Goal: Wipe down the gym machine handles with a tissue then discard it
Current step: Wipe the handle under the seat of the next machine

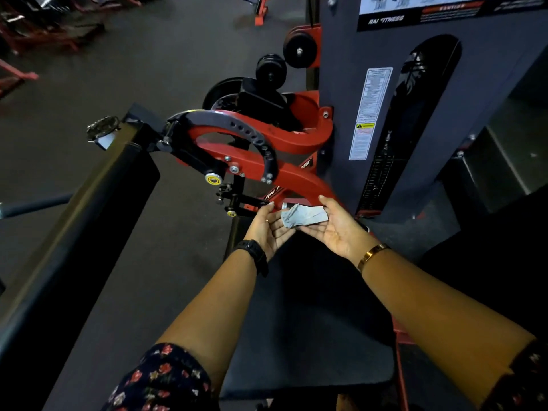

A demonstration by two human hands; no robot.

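Observation:
A crumpled grey-white tissue point(302, 216) lies across the fingers of both my hands, held over the black seat pad point(311, 336). My left hand point(268, 228) is palm up under the tissue's left end, a black watch on its wrist. My right hand point(335, 226) is palm up with the thumb over the tissue's right end, a gold bangle on its wrist. Just beyond the hands stands the red machine arm point(296, 176) with its black curved adjustment plate point(237, 126). A long black padded bar point(74, 221) runs diagonally on the left. No handle grip is clearly visible.
The grey weight-stack tower point(415, 114) with warning labels rises on the right. Black rollers point(299, 50) sit behind the red arm. Dark rubber floor point(118, 69) spreads to the left, with other red machine frames point(44, 31) at the far top left.

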